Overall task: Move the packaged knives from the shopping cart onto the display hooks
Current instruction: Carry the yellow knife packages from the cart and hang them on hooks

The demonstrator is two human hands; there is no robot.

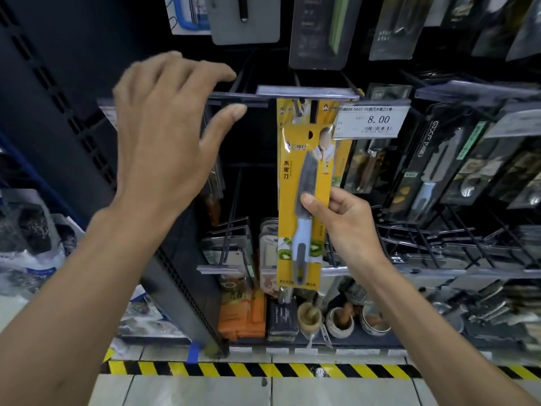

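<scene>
My right hand (341, 213) pinches a yellow packaged fruit knife (301, 183) by its right edge and holds it upright in front of the display. The top of this pack overlaps another yellow pack (288, 111) that hangs on a display hook (298, 108) under a clear label strip (307, 92). My left hand (169, 127) is raised to the left of the pack, fingers spread, with its fingertips at the neighbouring empty hook's strip (240, 96). It holds nothing. The shopping cart is out of view.
A price tag reading 8.00 (373, 121) hangs right of the hook. Dark packaged knives (433, 162) fill hooks on the right and above. Below are orange packs (243, 315), small mortars (339, 320) and more hooks. A black-and-yellow floor stripe (257, 369) runs along the shelf base.
</scene>
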